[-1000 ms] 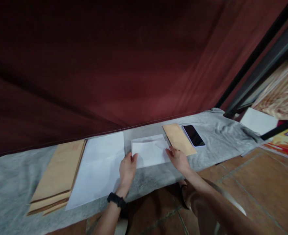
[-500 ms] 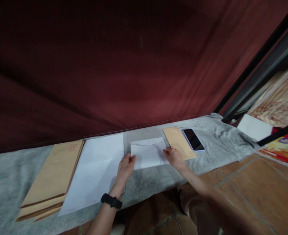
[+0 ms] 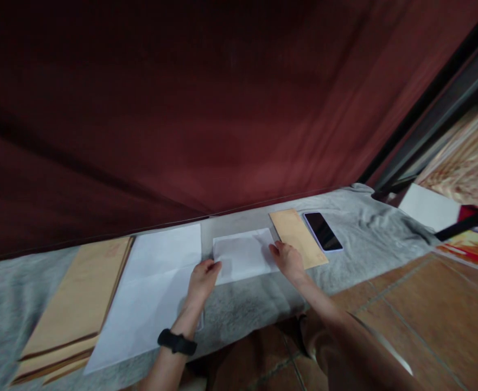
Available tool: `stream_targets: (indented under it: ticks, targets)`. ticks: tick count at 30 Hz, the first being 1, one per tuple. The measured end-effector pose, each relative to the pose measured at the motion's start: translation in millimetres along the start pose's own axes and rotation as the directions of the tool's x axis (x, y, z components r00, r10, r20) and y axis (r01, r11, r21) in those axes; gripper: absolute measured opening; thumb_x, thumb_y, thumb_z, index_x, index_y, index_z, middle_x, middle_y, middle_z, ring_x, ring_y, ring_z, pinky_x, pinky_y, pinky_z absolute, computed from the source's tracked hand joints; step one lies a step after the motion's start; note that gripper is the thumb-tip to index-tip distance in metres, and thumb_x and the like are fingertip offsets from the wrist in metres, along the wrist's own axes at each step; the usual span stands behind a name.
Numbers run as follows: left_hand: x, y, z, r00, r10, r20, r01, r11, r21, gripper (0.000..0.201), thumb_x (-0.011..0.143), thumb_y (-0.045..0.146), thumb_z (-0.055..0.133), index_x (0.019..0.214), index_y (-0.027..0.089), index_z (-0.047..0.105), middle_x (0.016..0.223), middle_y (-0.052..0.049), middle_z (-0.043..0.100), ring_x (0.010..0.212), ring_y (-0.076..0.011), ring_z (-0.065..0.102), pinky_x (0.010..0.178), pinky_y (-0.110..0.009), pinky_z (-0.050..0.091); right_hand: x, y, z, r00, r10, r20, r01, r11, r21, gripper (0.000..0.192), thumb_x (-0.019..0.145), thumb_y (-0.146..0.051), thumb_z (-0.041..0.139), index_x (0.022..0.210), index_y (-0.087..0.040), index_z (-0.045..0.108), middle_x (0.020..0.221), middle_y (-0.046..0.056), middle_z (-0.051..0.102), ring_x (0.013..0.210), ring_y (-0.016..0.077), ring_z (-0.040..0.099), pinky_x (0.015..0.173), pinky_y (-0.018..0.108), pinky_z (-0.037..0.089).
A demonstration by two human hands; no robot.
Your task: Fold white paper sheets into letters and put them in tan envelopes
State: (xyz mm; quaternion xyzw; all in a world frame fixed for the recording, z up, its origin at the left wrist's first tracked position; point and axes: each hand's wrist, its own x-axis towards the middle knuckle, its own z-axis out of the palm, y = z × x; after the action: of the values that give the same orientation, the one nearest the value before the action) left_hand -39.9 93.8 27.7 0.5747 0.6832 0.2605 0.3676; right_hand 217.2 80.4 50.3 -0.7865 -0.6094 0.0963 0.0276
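White paper is what I'm watching from here: the small sheet (image 3: 242,252) lies flat on the cloth-covered counter (image 3: 239,315), directly between the two hands. Its long axis runs from left to right, the right end slightly farther away, so each short edge faces a hand. That is the relation I judge matters most: neither hand is nearer, since both are at the paper already, one per end.

The left hand (image 3: 203,279) has its fingers bent, with the thumb just over the left edge; the right hand (image 3: 290,258) has its curled fingers at the right edge. I cannot tell on either side whether the fingers are clamped on the paper or only resting against it.

Beyond the left hand I see a large white sheet (image 3: 153,293), creased across its middle, its right part beneath the wrist in my view. Farther left is a stack of brown envelopes (image 3: 74,298). Just past the small paper's right edge, near the right hand, lies a single brown envelope (image 3: 298,236), with a dark-screened phone (image 3: 323,232) beside it.
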Motion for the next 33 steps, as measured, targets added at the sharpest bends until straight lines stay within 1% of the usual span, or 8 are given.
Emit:
stream_targets:
  ticks: [5,9,11,19,23,26,29,33]
  targets:
    - [3.3,-1.2,0.2,0.999,-0.029,-0.018,0.030,0.999,0.026,0.018,0.081,0.030,0.053,0.068,0.021,0.061,0.054,0.003,0.054,0.057,-0.0152,0.055,0.052,-0.024,0.036,0.3,0.8,-3.3,1.000,0.004,0.004,-0.004,1.000,0.031,0.034,0.105,-0.039,0.038,0.105,-0.020,0.067,0.097,0.009,0.076,0.093,0.0205,0.073,0.071,0.025,0.046]
    - [2.8,2.9,-1.9,0.999,-0.042,-0.019,0.043,0.998,0.055,0.018,0.081,0.028,0.053,0.067,0.021,0.060,0.052,0.003,0.054,0.057,-0.0151,0.057,0.052,-0.023,0.036,-1.7,3.8,-2.9,1.000,-0.001,0.022,0.000,0.998,0.056,0.030,0.104,-0.036,0.040,0.105,-0.021,0.066,0.099,0.009,0.075,0.093,0.0198,0.072,0.070,0.025,0.045]
    - [1.8,4.5,-3.6,0.999,-0.044,-0.014,0.045,0.997,0.066,0.018,0.082,0.027,0.053,0.067,0.021,0.061,0.053,0.003,0.055,0.058,-0.0151,0.058,0.052,-0.023,0.036,-2.9,4.2,-1.2,1.000,-0.004,0.019,0.003,0.999,0.036,0.029,0.104,-0.035,0.041,0.105,-0.020,0.065,0.098,0.009,0.075,0.091,0.0206,0.073,0.069,0.026,0.045]
    - [6.5,1.6,-3.6,0.998,-0.061,-0.023,0.063,0.991,0.117,0.018,0.082,0.028,0.056,0.069,0.020,0.065,0.057,0.001,0.062,0.060,-0.0153,0.061,0.052,-0.022,0.039,-2.5,-2.0,8.7,0.994,-0.061,-0.095,0.052,0.994,-0.093,0.031,0.104,-0.032,0.039,0.114,-0.015,0.063,0.087,0.014,0.075,0.084,0.0236,0.073,0.070,0.029,0.048]
    - [9.1,3.8,-3.2,0.997,-0.069,-0.030,0.074,0.982,0.172,0.016,0.083,0.027,0.056,0.072,0.020,0.066,0.062,0.000,0.065,0.064,-0.0166,0.064,0.054,-0.023,0.041,-1.8,-3.4,13.6,0.987,-0.086,-0.135,0.068,0.989,-0.129,0.033,0.104,-0.030,0.037,0.117,-0.013,0.062,0.087,0.016,0.074,0.081,0.0249,0.073,0.069,0.031,0.048]
    - [6.9,10.2,-4.4,0.996,-0.081,-0.043,0.089,0.967,0.237,0.015,0.085,0.027,0.056,0.077,0.020,0.067,0.068,-0.002,0.068,0.070,-0.0189,0.067,0.058,-0.025,0.043,-2.1,-4.0,17.2,0.984,-0.092,-0.153,0.068,0.986,-0.154,0.036,0.105,-0.030,0.034,0.118,-0.013,0.062,0.087,0.016,0.074,0.081,0.0252,0.072,0.069,0.032,0.048]
    - [0.2,21.5,-5.1,0.994,-0.091,-0.065,0.106,0.947,0.303,0.016,0.088,0.028,0.054,0.086,0.021,0.068,0.079,-0.006,0.073,0.081,-0.0224,0.069,0.064,-0.028,0.044,-2.6,-5.1,19.3,0.980,-0.113,-0.161,0.090,0.986,-0.141,0.037,0.105,-0.028,0.031,0.121,-0.013,0.061,0.090,0.016,0.073,0.082,0.0241,0.071,0.069,0.031,0.048]
    - [-13.8,42.8,-4.3,0.990,-0.122,-0.076,0.144,0.870,0.472,0.023,0.095,0.030,0.046,0.102,0.021,0.066,0.095,-0.010,0.075,0.093,-0.0261,0.070,0.070,-0.031,0.046,-3.8,-7.2,18.6,0.981,-0.105,-0.162,0.088,0.990,-0.106,0.035,0.105,-0.026,0.032,0.123,-0.013,0.059,0.100,0.017,0.072,0.082,0.0235,0.071,0.068,0.031,0.048]
